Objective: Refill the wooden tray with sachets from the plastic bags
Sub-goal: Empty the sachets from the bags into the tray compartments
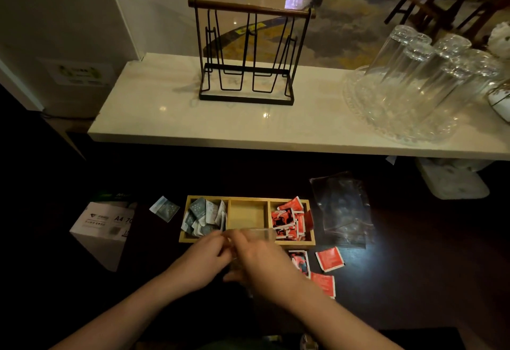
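Both hands, left (205, 256) and right (259, 258), grip a clear bag (255, 235) pinched at its mouth just before the tray (310, 240), likely to open it. Middle compartment empty; blue sachets (201, 217) left, red sachets (288, 220) right.

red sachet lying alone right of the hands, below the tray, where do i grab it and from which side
Take the red sachet by its right edge, coming from above and the right. It lies flat on the dark table, slightly rotated, apart from the other red sachets, with bare table on that side. Being flat, it probably needs a fingertip pinch at a corner. The right hand is nearest.
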Available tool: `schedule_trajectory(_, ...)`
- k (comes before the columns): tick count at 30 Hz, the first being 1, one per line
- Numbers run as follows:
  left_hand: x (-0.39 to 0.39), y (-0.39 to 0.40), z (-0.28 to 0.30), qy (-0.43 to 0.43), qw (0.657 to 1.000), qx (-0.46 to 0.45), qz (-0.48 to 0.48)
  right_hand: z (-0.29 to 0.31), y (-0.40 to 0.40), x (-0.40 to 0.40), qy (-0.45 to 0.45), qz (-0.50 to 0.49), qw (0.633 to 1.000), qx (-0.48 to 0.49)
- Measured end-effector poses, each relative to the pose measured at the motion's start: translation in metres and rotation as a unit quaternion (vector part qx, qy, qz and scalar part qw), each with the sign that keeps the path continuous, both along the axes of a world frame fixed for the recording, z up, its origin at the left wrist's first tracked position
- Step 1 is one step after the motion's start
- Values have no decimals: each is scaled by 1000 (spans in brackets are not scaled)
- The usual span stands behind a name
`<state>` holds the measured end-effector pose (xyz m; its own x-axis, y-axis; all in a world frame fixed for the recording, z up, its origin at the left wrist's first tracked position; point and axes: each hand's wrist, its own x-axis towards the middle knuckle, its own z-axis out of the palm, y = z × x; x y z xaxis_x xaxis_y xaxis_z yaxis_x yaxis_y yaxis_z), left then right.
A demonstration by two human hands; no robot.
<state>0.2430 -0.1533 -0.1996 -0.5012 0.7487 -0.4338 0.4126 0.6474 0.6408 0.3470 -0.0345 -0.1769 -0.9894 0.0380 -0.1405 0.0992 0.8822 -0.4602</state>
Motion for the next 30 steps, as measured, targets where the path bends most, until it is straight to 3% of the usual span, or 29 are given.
schedule_trajectory(2, -1, -1, -4, -41, 999, 16, 20, -13, -4, -6, 9, -29, 1000, 2)
schedule_trajectory(4, -4, -5, -2, -143, 980, 78, 114, -17, 0, -12, 33, -54, 998, -15)
schedule_trajectory(6, -12, -11, -5, -216, 931, 140, 260, -10, 4, -18, 78, -68, 993, -49)
schedule_trajectory(8, -18, -22, -16, -240, 893, 134, 357, 7, 5, -24, 115, -76, 984, -110)
schedule_trajectory(10, -12, -31, -27, -339, 847, 110, 394, 27, 7, -34, 141, -85, 969, -183)
schedule_trajectory(12, -5, -33, -32, -485, 768, 131, 398, 45, 13, -45, 177, -119, 941, -262)
schedule_trajectory(13, -3, -32, -29, -523, 735, 162, 400, 51, 16, -50, 187, -142, 927, -293)
schedule_trajectory(14, -4, -30, -24, -527, 723, 194, 402, 55, 21, -54, 187, -163, 916, -315)
schedule_trajectory(15, -8, -28, -21, -495, 734, 219, 410, 57, 26, -57, 183, -179, 910, -325)
schedule_trajectory(18, -26, -24, -13, -269, 819, 248, 441, 53, 45, -62, 173, -203, 906, -328)
schedule_trajectory(21, -46, -29, 0, -65, 863, 238, 440, 44, 66, -63, 137, -213, 923, -291)
schedule_trajectory(26, -63, -33, 29, 141, 890, 239, 363, 31, 79, -62, 82, -205, 918, -329)
schedule_trajectory(30, -71, -32, 45, 171, 887, 271, 332, 19, 84, -61, 40, -242, 870, -427)
